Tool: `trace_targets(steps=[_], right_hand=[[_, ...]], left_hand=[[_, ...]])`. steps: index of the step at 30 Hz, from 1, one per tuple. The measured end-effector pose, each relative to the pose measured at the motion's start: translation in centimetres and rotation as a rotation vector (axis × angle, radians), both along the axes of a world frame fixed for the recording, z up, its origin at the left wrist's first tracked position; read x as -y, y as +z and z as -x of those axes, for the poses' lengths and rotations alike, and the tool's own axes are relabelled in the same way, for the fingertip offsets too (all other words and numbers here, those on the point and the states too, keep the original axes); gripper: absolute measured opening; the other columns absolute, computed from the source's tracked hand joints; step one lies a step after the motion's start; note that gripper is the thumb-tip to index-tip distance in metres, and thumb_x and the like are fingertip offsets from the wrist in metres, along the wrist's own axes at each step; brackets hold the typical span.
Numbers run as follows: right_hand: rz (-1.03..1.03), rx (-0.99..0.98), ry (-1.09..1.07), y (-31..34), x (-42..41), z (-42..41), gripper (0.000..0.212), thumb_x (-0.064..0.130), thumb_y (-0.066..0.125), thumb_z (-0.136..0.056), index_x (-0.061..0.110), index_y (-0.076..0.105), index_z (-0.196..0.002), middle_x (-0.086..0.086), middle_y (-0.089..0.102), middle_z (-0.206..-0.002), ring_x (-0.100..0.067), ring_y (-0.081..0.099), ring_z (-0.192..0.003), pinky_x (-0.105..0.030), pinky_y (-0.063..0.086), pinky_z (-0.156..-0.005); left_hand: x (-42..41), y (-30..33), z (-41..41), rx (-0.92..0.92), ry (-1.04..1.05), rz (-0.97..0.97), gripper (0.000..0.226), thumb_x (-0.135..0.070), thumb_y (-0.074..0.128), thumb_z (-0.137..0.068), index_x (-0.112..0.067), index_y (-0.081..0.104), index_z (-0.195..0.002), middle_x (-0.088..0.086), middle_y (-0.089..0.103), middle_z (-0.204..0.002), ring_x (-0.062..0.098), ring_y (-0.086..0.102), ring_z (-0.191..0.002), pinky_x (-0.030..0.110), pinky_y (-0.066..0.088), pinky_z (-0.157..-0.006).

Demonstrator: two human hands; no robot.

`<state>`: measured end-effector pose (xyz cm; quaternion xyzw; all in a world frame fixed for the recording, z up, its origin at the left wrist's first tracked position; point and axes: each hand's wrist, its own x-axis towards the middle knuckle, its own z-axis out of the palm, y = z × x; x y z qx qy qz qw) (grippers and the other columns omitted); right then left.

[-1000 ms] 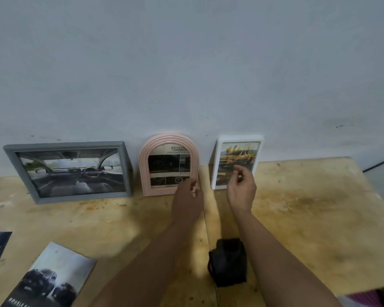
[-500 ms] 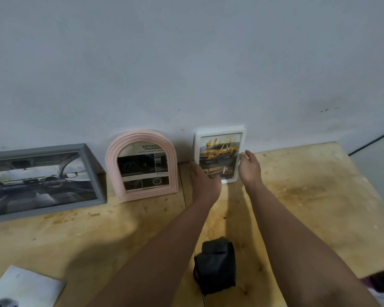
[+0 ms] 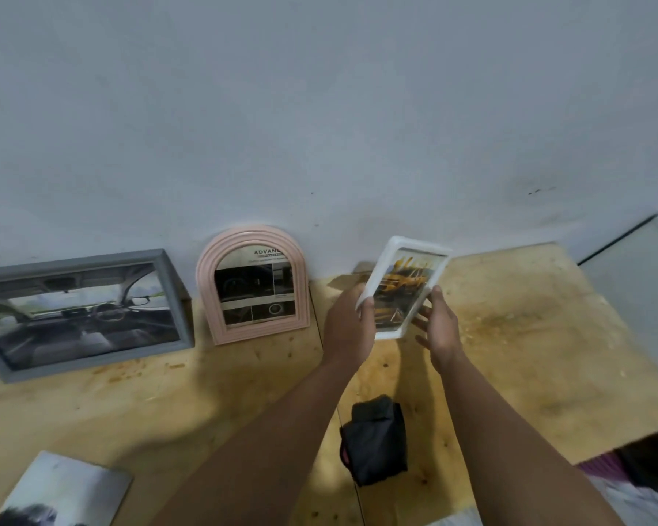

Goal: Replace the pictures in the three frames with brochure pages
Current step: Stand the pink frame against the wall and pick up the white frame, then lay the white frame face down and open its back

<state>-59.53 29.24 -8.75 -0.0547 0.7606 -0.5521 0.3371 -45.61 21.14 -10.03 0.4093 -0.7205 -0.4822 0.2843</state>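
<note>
A small white frame (image 3: 406, 286) with a yellow car picture is lifted off the wooden table (image 3: 528, 336) and tilted to the right. My left hand (image 3: 352, 320) grips its left edge, thumb on the front. My right hand (image 3: 439, 324) holds its right edge, with fingers spread behind and below the frame. A pink arched frame (image 3: 253, 286) with a dark brochure page leans against the wall. Further left, a grey frame (image 3: 84, 313) showing a car interior leans there too.
A black pouch (image 3: 375, 438) lies on the table between my forearms. A brochure page (image 3: 65, 491) sits at the lower left corner. The grey wall (image 3: 320, 127) closes off the back, and the table's right edge (image 3: 623, 336) drops away.
The white frame stood against the wall with my hands at its sides. Now both hands have lifted it toward me and tilted it. The view has shifted slightly.
</note>
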Motion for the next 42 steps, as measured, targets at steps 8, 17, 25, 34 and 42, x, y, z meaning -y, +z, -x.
trace_targets(steps=[8,17,25,34,42], right_hand=[[-0.014,-0.081,0.086,3.2,-3.0,-7.3,0.047,0.052,0.038,-0.106,0.024,0.063,-0.134,-0.001,0.068,-0.124,-0.023,0.064,-0.114,-0.048,0.047,-0.099],[-0.096,-0.093,0.280,6.6,-3.4,-18.7,0.038,0.045,0.056,-0.101,0.014,0.078,-0.101,-0.004,0.077,-0.098,-0.025,0.070,-0.089,-0.038,0.053,-0.080],[-0.230,-0.033,0.538,0.5,-4.1,-25.2,0.030,0.011,0.051,-0.102,0.007,0.078,-0.090,-0.007,0.075,-0.094,-0.024,0.068,-0.088,-0.024,0.051,-0.063],[-0.441,-0.265,0.738,-4.8,-4.3,-25.7,0.028,0.017,0.050,-0.092,0.017,0.078,-0.097,-0.003,0.075,-0.092,-0.026,0.068,-0.090,-0.036,0.058,-0.080],[-0.555,-0.563,0.840,-4.2,-3.1,-25.3,0.051,0.044,0.058,-0.091,0.021,0.060,-0.136,-0.007,0.062,-0.127,-0.028,0.064,-0.108,-0.038,0.055,-0.089]], left_hand=[[-2.1,5.1,-11.7,0.079,-0.066,0.361,0.028,-0.028,0.048,-0.102,-0.020,0.064,-0.124,-0.010,0.061,-0.083,0.010,0.054,-0.066,0.028,0.041,-0.056],[-5.1,5.4,-28.8,0.290,-0.094,0.815,0.033,-0.022,0.056,-0.097,-0.019,0.066,-0.128,-0.001,0.072,-0.122,0.020,0.066,-0.113,0.035,0.058,-0.080],[-8.9,-2.8,-36.0,0.525,-0.242,0.877,0.041,-0.022,0.059,-0.085,-0.022,0.070,-0.125,-0.004,0.072,-0.126,0.023,0.068,-0.110,0.037,0.058,-0.072],[-13.1,-6.4,-35.3,0.533,-0.334,0.607,0.028,-0.032,0.061,-0.086,-0.027,0.071,-0.112,-0.012,0.071,-0.120,0.014,0.072,-0.073,0.026,0.053,-0.053],[-12.1,-6.5,-36.7,0.516,-0.142,0.459,0.026,-0.039,0.063,-0.088,-0.030,0.064,-0.112,-0.008,0.065,-0.100,0.019,0.062,-0.088,0.033,0.052,-0.067]])
